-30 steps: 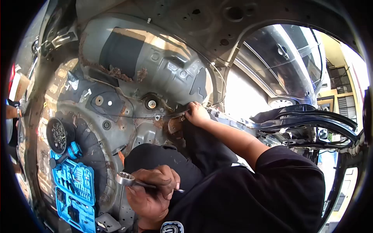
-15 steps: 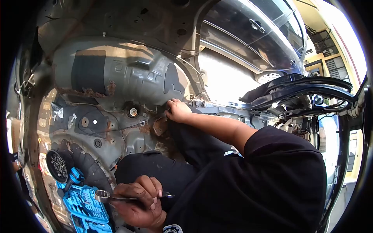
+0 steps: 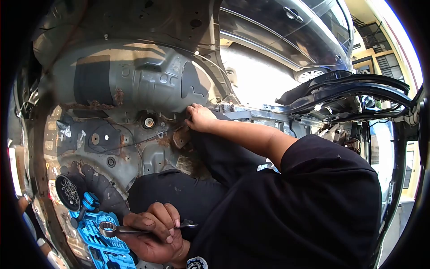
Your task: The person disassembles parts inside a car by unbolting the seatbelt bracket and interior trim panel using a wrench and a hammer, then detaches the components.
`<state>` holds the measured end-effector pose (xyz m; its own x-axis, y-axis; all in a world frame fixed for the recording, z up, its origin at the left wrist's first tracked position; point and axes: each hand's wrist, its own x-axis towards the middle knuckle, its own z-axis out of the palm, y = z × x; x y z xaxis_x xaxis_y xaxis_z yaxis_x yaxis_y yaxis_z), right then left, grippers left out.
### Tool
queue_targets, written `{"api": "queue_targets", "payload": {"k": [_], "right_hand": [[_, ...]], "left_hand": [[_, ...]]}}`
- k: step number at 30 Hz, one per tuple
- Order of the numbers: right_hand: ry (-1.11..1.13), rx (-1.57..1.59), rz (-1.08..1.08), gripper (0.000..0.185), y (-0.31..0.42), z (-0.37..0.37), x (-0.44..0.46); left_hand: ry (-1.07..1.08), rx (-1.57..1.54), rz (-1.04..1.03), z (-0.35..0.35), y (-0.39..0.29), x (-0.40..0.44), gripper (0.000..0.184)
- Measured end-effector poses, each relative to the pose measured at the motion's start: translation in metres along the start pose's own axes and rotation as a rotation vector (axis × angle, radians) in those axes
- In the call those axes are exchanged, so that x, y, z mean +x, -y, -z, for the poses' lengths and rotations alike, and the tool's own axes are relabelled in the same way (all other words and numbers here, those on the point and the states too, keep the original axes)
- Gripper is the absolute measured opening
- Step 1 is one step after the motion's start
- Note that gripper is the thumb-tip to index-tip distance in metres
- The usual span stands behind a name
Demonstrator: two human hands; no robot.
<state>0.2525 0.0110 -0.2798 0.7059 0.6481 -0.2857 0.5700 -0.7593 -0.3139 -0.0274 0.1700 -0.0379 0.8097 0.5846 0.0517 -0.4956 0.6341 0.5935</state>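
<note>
Palm partly up, my left hand (image 3: 154,233) is closed round the thin shank of a metal wrench (image 3: 134,231) at the bottom of the view. The wrench's ring end (image 3: 107,229) sticks out to the left, its other end to the right over my dark trouser leg (image 3: 172,190). Farther up, my right hand (image 3: 200,119) reaches to the lower edge of the grey car body panel (image 3: 148,85), beside a rusty bracket (image 3: 181,137). Its fingers are bent together there, and what they grip is hidden. A thin cable (image 3: 136,142) runs along the metal toward this hand.
Lower left, a round bowl of small hardware (image 3: 67,193) stands by a blue-and-black power tool (image 3: 90,201) and an open blue tool case (image 3: 101,233). A round hole (image 3: 148,122) is in the floor metal. Outside stands a dark car (image 3: 273,33); black body framing (image 3: 354,92) is at right.
The camera view has turned, so the bodywork and both hands appear farther left. My left hand still holds the wrench, and my right hand stays at the panel's edge.
</note>
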Motion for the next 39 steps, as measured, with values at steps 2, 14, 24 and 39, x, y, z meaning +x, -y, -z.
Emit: {"api": "queue_targets", "payload": {"k": [2,14,24,39], "right_hand": [[-0.007,0.002,0.007,0.037,-0.002,-0.003,0.001],[-0.016,-0.037,0.006,0.043,-0.001,-0.003,0.002],[-0.043,0.006,0.021,0.038,-0.006,-0.007,0.004],[-0.103,0.031,0.135,0.033,-0.012,-0.015,0.011]], "left_hand": [[-0.023,0.045,-0.007,-0.005,0.0,0.001,0.054],[-0.058,-0.056,0.018,-0.007,0.004,0.001,0.064],[0.048,0.052,0.052,-0.001,0.002,0.004,0.06],[0.031,-0.075,0.155,-0.006,-0.007,-0.001,0.035]]}}
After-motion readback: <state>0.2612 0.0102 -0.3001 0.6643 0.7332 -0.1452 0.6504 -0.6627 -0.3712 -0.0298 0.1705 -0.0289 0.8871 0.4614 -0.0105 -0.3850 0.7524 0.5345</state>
